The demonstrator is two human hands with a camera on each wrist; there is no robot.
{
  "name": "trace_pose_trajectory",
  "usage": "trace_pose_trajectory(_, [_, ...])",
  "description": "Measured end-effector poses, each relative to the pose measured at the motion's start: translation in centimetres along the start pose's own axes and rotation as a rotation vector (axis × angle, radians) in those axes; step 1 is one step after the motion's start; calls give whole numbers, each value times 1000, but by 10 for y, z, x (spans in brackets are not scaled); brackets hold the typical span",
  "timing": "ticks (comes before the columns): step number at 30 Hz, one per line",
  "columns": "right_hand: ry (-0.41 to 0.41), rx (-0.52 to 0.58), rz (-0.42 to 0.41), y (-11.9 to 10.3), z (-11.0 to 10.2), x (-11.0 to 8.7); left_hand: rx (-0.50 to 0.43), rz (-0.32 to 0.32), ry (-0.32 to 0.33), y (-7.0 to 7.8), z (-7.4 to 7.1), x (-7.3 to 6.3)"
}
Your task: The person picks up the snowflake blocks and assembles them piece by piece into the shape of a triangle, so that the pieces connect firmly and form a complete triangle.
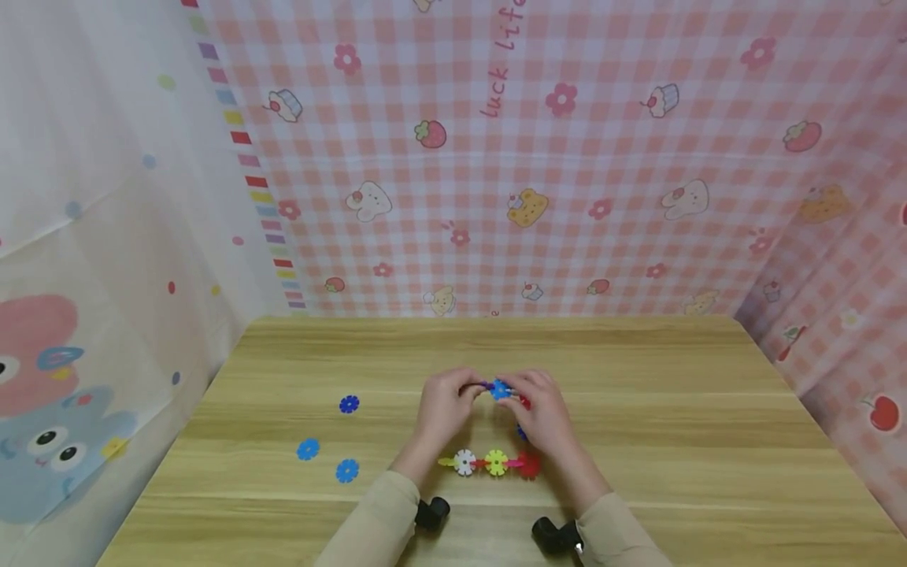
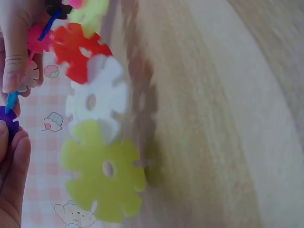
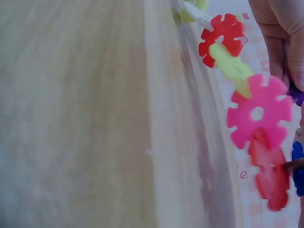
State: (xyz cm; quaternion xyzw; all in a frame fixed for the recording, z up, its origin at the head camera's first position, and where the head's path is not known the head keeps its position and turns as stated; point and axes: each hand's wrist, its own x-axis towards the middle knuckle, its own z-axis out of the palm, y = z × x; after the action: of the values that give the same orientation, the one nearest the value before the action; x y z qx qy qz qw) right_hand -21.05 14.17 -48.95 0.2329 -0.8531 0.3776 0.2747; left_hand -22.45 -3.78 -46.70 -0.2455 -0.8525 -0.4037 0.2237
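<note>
My left hand [image 1: 446, 403] pinches a purple notched plastic disc [image 2: 10, 122] between thumb and fingers. Its edge meets a light blue notched disc [image 1: 499, 390], which my right hand [image 1: 542, 409] holds. These belong to a chain of interlocked discs bending round toward me. Along its near side lie a yellow-green disc [image 2: 104, 171], a white disc [image 1: 464, 462], a yellow disc [image 1: 496, 462], a pink disc [image 3: 259, 113] and a red disc [image 1: 528, 465]. A dark blue disc [image 1: 522, 432] shows beside my right hand, which covers part of that side.
Left of my hands, a loose dark blue disc [image 1: 349, 404] and two light blue discs, one farther left [image 1: 308, 449] and one nearer [image 1: 347, 471], lie on the wooden table [image 1: 673, 472]. A pink checked cloth [image 1: 595, 157] hangs behind it. Black devices [image 1: 556, 535] sit at both wrists.
</note>
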Motion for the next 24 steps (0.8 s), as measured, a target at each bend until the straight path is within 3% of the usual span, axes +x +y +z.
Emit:
trace_pose_trajectory(8, [53,-5,-110,2,2,1,27,46,38,5,0,-1])
trace_pose_trajectory(15, [61,-3,-104,1,1,0,115,196,93,4,3,0])
trace_pose_trajectory(22, [102,4,-147,0,2,0,55,113,94,4,6,-3])
trace_pose_trajectory(24, [110,3,-158,0,3,0,62,116,91,3,6,-3])
